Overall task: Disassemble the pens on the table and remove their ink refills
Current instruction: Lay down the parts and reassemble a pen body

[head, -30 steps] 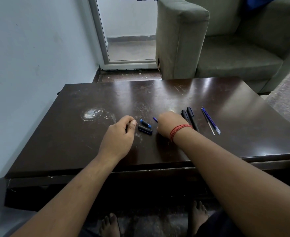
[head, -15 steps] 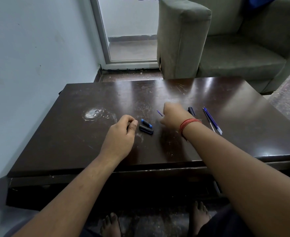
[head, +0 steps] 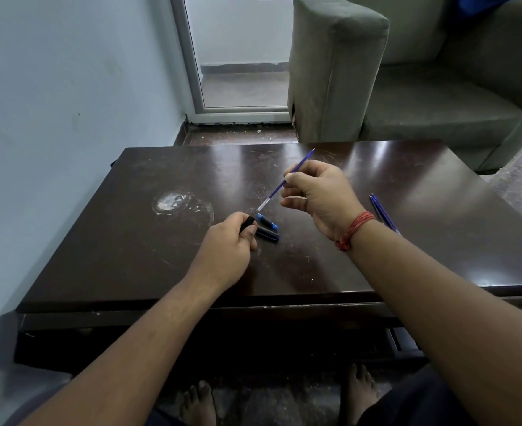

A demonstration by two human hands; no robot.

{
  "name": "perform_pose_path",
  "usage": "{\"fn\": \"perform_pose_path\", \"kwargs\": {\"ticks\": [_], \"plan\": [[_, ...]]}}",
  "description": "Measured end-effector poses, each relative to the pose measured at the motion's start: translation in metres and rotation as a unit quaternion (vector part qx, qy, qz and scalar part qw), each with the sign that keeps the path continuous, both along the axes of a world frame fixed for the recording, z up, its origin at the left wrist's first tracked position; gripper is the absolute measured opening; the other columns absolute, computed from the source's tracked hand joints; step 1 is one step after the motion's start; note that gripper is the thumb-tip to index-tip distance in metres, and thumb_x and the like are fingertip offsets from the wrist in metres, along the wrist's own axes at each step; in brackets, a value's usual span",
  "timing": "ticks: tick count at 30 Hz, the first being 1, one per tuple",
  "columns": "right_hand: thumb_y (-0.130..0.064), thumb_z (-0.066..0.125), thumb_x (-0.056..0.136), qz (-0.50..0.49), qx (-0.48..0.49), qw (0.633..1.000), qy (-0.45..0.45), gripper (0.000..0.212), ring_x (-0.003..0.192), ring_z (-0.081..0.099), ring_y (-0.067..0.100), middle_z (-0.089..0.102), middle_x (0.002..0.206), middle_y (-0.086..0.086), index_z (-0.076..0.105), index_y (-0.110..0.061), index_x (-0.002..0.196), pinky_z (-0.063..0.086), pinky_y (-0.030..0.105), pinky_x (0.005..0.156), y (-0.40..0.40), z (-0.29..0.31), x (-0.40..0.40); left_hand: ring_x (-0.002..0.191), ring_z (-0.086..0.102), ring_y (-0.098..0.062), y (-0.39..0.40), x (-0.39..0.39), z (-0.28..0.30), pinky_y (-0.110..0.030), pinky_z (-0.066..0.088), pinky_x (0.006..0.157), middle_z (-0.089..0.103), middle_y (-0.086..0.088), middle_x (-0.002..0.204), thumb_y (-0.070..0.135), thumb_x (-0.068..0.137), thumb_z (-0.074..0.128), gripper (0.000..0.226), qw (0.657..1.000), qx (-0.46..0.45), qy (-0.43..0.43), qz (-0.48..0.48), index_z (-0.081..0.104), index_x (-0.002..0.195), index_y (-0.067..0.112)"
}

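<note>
My right hand (head: 318, 196) is raised over the dark table (head: 130, 241) and pinches a thin blue ink refill (head: 276, 191), which slants from upper right down to a pale tip at lower left. My left hand (head: 227, 250) rests on the table, closed on a black pen part (head: 247, 223) that sticks out between thumb and fingers. Just right of it lie a short black piece with blue ends (head: 266, 221) and a black cap (head: 268, 233). Two loose blue refills (head: 382, 211) lie on the table behind my right wrist.
A white scuff mark (head: 173, 202) marks the table at the left. A grey armchair (head: 407, 72) stands beyond the far edge, a blue wall to the left, a glass door behind. My bare feet show under the near edge.
My right hand has lifted off the table and turned palm-side toward me, bringing the blue refill up into view. The left hand has stayed put on its black part.
</note>
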State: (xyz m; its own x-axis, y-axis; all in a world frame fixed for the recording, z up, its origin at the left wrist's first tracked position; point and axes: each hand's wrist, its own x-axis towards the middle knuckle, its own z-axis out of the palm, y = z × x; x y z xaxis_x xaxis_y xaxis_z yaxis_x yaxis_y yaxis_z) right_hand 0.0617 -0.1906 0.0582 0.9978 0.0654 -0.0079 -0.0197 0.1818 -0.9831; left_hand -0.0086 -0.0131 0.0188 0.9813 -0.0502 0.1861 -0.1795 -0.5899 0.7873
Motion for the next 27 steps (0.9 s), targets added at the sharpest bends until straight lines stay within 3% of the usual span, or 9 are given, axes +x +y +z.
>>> {"fn": "perform_pose_path", "kwargs": {"ticks": [11, 14, 18, 21, 23, 27], "plan": [[-0.001, 0.059, 0.086, 0.016, -0.020, 1.000, -0.016, 0.008, 0.062, 0.066, 0.017, 0.064, 0.074, 0.010, 0.066, -0.006, 0.087, 0.057, 0.031, 0.059, 0.005, -0.005, -0.002, 0.052, 0.054, 0.002, 0.001, 0.000, 0.003, -0.009, 0.039, 0.051, 0.067, 0.007, 0.067, 0.017, 0.102, 0.051, 0.021, 1.000, -0.006, -0.004, 0.003, 0.062, 0.085, 0.023], [0.000, 0.061, 0.086, 0.072, -0.035, 0.997, -0.005, 0.006, 0.065, 0.068, 0.019, 0.065, 0.075, 0.010, 0.065, -0.004, 0.088, 0.057, 0.031, 0.061, 0.009, -0.009, -0.008, 0.054, 0.055, 0.002, 0.000, 0.000, 0.003, -0.008, 0.038, 0.053, 0.066, 0.006, 0.065, 0.016, 0.102, 0.052, 0.022, 1.000, 0.003, -0.012, 0.001, 0.061, 0.083, 0.021], [-0.002, 0.065, 0.088, 0.147, -0.107, 0.983, -0.007, 0.007, 0.065, 0.064, 0.018, 0.068, 0.075, 0.009, 0.068, -0.008, 0.090, 0.054, 0.028, 0.061, 0.021, -0.017, -0.012, 0.058, 0.056, -0.001, 0.001, 0.000, 0.002, -0.010, 0.039, 0.054, 0.066, 0.006, 0.065, 0.015, 0.101, 0.052, 0.024, 1.000, 0.007, -0.022, 0.000, 0.059, 0.079, 0.023], [-0.010, 0.065, 0.088, 0.164, -0.201, 0.966, -0.021, 0.012, 0.074, 0.063, 0.018, 0.072, 0.089, 0.011, 0.069, -0.018, 0.095, 0.052, 0.027, 0.065, 0.015, -0.019, -0.008, 0.060, 0.058, 0.004, 0.004, 0.002, 0.001, -0.008, 0.039, 0.056, 0.066, 0.005, 0.066, 0.014, 0.100, 0.052, 0.025, 0.999, 0.002, -0.031, 0.014, 0.058, 0.079, 0.024], [-0.010, 0.058, 0.089, 0.116, -0.318, 0.938, -0.068, 0.018, 0.079, 0.064, 0.015, 0.070, 0.093, 0.004, 0.069, -0.022, 0.098, 0.052, 0.024, 0.067, 0.010, -0.024, -0.003, 0.059, 0.057, 0.006, 0.006, 0.003, 0.000, -0.007, 0.039, 0.057, 0.067, 0.008, 0.067, 0.016, 0.100, 0.052, 0.022, 0.999, 0.000, -0.031, 0.029, 0.059, 0.082, 0.023], [-0.015, 0.048, 0.097, 0.080, -0.555, 0.801, -0.210, 0.029, 0.103, 0.052, 0.020, 0.056, 0.114, 0.001, 0.064, -0.023, 0.121, 0.048, 0.033, 0.090, 0.007, -0.045, 0.002, 0.056, 0.053, 0.003, 0.006, 0.005, -0.002, -0.009, 0.038, 0.055, 0.067, 0.015, 0.072, 0.019, 0.101, 0.050, 0.022, 0.999, 0.003, -0.031, 0.036, 0.058, 0.081, 0.025]]}}
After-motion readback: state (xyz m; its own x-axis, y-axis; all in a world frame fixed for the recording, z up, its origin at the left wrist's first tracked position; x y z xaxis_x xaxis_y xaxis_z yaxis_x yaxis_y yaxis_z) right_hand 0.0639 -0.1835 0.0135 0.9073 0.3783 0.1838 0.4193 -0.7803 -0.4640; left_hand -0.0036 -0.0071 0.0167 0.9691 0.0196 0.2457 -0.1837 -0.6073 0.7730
